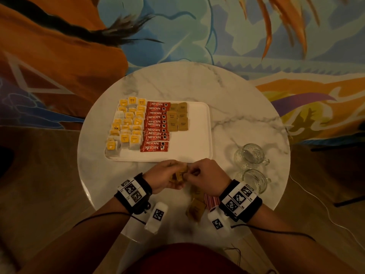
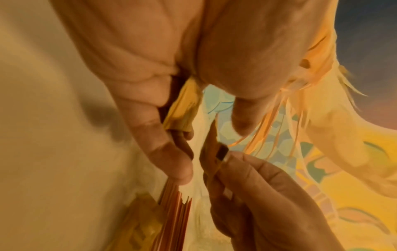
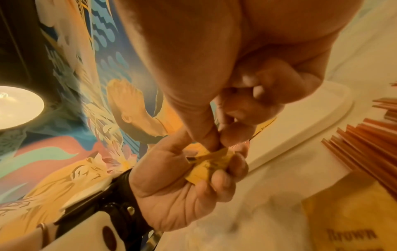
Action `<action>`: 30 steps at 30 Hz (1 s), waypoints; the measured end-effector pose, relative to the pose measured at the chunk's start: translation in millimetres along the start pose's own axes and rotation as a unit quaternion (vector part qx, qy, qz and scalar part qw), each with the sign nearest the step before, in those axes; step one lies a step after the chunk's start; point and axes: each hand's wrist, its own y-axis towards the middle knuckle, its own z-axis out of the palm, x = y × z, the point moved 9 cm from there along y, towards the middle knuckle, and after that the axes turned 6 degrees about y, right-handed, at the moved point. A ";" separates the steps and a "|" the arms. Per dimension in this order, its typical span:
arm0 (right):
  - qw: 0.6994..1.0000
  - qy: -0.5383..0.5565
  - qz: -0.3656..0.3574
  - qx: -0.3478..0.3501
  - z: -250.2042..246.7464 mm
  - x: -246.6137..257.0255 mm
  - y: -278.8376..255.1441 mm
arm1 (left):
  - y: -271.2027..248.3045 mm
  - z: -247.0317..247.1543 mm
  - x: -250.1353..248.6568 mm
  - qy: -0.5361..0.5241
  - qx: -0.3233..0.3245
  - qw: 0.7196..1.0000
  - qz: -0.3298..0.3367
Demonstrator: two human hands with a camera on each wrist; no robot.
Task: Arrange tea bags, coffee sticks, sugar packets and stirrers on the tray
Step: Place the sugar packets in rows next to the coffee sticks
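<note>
A white tray (image 1: 189, 147) on the round marble table carries yellow tea bags (image 1: 126, 125) at its left, red coffee sticks (image 1: 157, 125) in the middle and brown sugar packets (image 1: 178, 117) to their right. Just in front of the tray my left hand (image 1: 167, 177) grips a small bunch of brown sugar packets (image 3: 208, 165). My right hand (image 1: 199, 175) pinches one packet of that bunch between thumb and forefinger. More sugar packets (image 1: 195, 208) and red-striped stirrers (image 1: 212, 200) lie on the table under my right wrist.
Two glass mugs (image 1: 251, 155) stand at the right of the table, one behind the other. The tray's right half is bare. The table's rim (image 1: 85, 175) runs close to my left wrist. A lit lamp (image 3: 15, 107) shows in the right wrist view.
</note>
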 end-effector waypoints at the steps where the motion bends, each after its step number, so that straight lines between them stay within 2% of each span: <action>1: 1.000 0.009 -0.004 0.000 0.9 -0.4 -0.7 | 0.2 2.9 -0.9 0.007 0.005 1.000 0.010; 6: 1.000 -0.015 -0.003 0.000 2.1 -11.1 -5.9 | -2.3 12.2 -3.6 0.044 0.012 0.998 0.034; 9: 0.995 -0.083 -0.005 0.049 7.2 -17.6 -13.9 | 0.4 12.5 0.6 0.078 -0.005 0.997 0.026; 11: 0.989 -0.127 -0.011 0.079 12.1 -19.5 -21.4 | 2.9 13.6 0.4 0.158 -0.013 0.986 0.040; 13: 0.982 -0.155 0.001 0.108 20.1 -25.8 -28.8 | 8.0 14.2 -2.4 0.282 -0.024 0.957 0.067; 15: 0.975 -0.179 0.024 0.127 27.7 -34.1 -35.2 | 11.9 18.7 -5.7 0.392 -0.025 0.914 0.097; 19: 0.965 -0.231 0.023 0.123 31.9 -35.1 -45.4 | 15.8 29.4 -9.0 0.526 -0.023 0.841 0.122; 26: 0.957 -0.262 -0.026 0.123 41.6 -20.6 -56.0 | 17.0 49.4 -18.0 0.623 -0.015 0.769 0.139; 30: 0.956 -0.260 -0.027 0.132 43.8 -21.9 -55.5 | 19.4 48.5 -15.9 0.628 -0.014 0.765 0.143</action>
